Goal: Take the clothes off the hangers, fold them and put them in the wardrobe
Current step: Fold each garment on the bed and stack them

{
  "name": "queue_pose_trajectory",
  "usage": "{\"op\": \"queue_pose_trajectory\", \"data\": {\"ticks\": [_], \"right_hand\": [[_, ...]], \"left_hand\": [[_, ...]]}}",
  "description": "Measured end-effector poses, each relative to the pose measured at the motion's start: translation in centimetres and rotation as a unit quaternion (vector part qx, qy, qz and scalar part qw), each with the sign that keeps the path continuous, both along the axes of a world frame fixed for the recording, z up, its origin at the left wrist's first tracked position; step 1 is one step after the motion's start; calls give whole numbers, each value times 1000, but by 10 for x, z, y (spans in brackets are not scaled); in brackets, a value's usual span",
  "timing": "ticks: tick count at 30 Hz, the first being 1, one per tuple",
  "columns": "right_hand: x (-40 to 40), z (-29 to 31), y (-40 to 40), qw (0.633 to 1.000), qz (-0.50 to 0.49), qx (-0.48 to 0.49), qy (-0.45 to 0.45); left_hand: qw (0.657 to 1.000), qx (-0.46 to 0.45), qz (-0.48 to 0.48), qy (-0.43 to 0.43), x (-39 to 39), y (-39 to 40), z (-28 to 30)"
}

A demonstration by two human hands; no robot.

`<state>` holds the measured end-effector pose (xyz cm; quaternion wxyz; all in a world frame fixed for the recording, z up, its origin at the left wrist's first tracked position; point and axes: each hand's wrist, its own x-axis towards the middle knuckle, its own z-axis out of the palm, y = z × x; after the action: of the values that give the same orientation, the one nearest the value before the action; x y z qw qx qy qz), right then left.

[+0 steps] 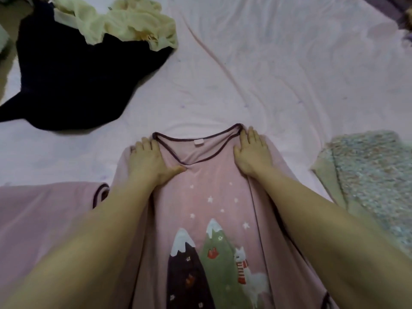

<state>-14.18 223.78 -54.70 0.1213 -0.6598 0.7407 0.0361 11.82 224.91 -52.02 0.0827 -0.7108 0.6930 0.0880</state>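
dark garment (73, 76) upper left; knit (370, 175) right

shirt: pink top (198, 188) with dark neckline trim and a mountain-and-llama print, spread flat, front up (neck away from me)
place: on the pale bed sheet (267, 74)
sleeve: its left sleeve (44, 210) lies out sideways

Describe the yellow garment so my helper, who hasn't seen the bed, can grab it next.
On the pink sheet, look to the far left corner, where a dark garment lies spread. The yellow garment is crumpled on its far edge: pale, thin, the only yellow thing there.
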Motion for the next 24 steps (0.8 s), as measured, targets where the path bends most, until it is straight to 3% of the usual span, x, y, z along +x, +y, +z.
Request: {"op": "queue_pose_trajectory", "data": {"ticks": [4,6,8,11,14,16,20,22,24], "right_hand": [[-4,12,24,988,-2,-154,6],[-4,17,25,983,-24,-183,23],[-4,20,21,991,-27,-126,31],[-11,17,10,998,-12,28,-46],[-29,31,29,988,-6,-86,-131],[-53,42,65,976,-75,-137,-149],[-99,66,156,961,-203,32,-185],[-108,76,191,944,-191,151,-224],[-115,83,206,925,-170,198,-278]], "left_hand": [[990,-136,32,15,-15,9,22],[987,-147,54,22,-19,6,25],[989,-107,93,42,-25,5,22],[985,-18,158,67,-31,5,15],[997,-20,77,14,-43,13,19],[998,-47,-10,46,-61,28,22],[967,48,-89,232,-122,83,38],[945,128,-102,283,-151,114,45],[931,188,-114,292,-176,138,47]]}}
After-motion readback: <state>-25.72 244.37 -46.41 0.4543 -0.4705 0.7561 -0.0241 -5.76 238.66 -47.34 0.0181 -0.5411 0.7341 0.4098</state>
